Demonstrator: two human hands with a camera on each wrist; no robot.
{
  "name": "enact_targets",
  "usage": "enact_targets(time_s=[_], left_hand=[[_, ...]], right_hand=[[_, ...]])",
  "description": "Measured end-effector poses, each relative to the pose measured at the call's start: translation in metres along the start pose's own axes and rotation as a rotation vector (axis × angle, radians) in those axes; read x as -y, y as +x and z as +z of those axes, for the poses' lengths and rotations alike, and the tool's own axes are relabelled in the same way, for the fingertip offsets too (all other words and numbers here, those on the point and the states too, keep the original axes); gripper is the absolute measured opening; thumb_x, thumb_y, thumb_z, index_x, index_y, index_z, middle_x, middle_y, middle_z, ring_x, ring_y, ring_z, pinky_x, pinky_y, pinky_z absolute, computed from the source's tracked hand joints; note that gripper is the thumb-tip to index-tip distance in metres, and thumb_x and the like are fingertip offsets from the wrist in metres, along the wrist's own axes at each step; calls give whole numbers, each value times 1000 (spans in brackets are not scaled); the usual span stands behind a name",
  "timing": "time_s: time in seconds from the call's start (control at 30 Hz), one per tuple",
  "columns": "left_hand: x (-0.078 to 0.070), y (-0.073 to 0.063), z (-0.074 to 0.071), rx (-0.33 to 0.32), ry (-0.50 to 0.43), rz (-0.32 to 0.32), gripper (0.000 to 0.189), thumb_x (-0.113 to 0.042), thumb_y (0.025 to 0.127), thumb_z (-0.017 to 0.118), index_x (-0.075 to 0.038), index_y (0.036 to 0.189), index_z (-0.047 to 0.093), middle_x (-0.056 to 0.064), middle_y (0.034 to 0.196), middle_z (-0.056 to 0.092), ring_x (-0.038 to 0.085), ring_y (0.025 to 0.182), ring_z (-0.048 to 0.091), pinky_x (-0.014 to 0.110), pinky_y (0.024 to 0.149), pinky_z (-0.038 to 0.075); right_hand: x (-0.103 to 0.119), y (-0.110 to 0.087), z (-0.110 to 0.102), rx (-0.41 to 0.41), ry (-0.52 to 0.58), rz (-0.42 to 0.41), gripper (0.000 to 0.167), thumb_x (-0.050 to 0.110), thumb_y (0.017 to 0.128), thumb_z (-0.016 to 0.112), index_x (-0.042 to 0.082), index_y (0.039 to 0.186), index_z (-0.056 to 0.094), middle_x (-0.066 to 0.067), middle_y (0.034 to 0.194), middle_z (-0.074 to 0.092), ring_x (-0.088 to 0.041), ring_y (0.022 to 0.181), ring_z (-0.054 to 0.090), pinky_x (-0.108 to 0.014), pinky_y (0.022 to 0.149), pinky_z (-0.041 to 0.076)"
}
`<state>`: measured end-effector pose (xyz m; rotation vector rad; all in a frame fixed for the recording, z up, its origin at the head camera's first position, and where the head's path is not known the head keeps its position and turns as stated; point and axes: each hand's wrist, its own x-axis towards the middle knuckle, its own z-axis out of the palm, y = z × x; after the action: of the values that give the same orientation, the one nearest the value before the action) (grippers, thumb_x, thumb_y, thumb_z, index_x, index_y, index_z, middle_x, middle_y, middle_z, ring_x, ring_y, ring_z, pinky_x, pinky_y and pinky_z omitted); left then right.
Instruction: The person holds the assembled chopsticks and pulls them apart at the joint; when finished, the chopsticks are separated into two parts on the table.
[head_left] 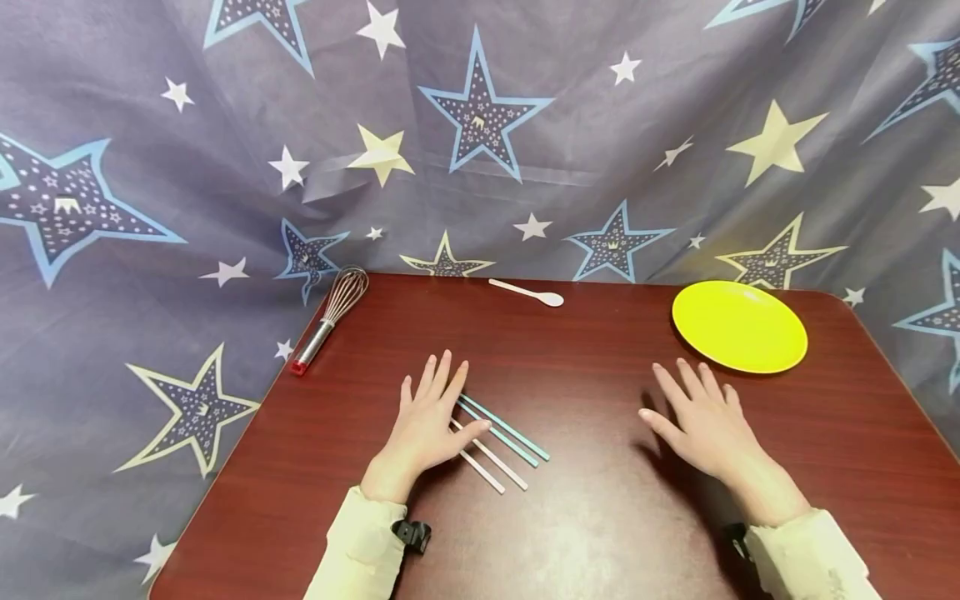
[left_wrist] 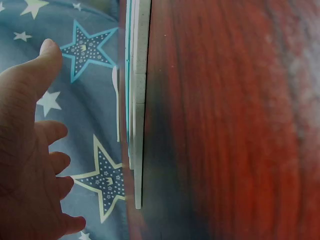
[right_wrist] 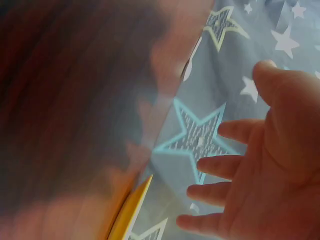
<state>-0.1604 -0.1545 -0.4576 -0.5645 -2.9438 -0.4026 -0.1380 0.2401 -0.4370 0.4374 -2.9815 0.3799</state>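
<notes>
The left hand hovers, loosely spread and empty, over four chopsticks lying on the table, the right hand, likewise, near the plate, seemingly at the reaching step, where gripping calls for lowering and pinching.

My head view is bright, with pale glare on the dark-red wood-grained table and shadow beside the bare right hand; both wrist views reach me dimmer, the right one hazy.
</notes>
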Motion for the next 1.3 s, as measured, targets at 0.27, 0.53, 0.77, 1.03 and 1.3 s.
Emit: enact_targets(time_s=[0.27, 0.53, 0.77, 1.03, 1.3], left_hand=[[-1, -4, 0, 16, -21, -6, 90, -65, 85, 57, -16, 154, 28, 11, 161, 13, 27, 148, 5, 65, 110, 14], [-3, -9, 0, 37, -46, -20, 90, -66, 86, 56, -16, 155, 26, 8, 162, 9, 25, 149, 3, 64, 111, 13], [-5, -14, -3, 40, -54, -19, 90, -66, 86, 55, -16, 155, 26, 7, 162, 10, 25, 149, 3, 64, 111, 13], [-4, -15, -2, 8, -53, 3, 88, -64, 86, 58, -12, 153, 32, 12, 159, 21, 30, 148, 11, 65, 109, 16], [-5, -14, 2, 44, -31, 34, 82, -60, 87, 59, -11, 150, 38, 13, 158, 27, 31, 147, 16, 64, 108, 21]], right_hand=[[42, 22, 14, -75, 7, -242, 55, 32, 91, 66, 1, 135, 53, -27, 130, 54, -47, 119, 51, -61, 93, 41], [93, 34, 25, -62, -31, -407, 33, 20, 86, 71, 4, 113, 64, -13, 102, 65, -33, 87, 65, -47, 72, 53], [120, 45, 30, 37, -24, -405, 19, 22, 84, 72, 10, 96, 62, -2, 83, 59, -25, 71, 62, -42, 59, 50], [134, 58, 37, 143, 18, -388, 17, 17, 82, 71, 14, 80, 54, 2, 69, 54, -19, 64, 57, -41, 56, 47], [148, 62, 38, 262, 39, -296, 22, 16, 82, 72, 14, 72, 53, 2, 62, 51, -18, 60, 52, -42, 56, 45]])
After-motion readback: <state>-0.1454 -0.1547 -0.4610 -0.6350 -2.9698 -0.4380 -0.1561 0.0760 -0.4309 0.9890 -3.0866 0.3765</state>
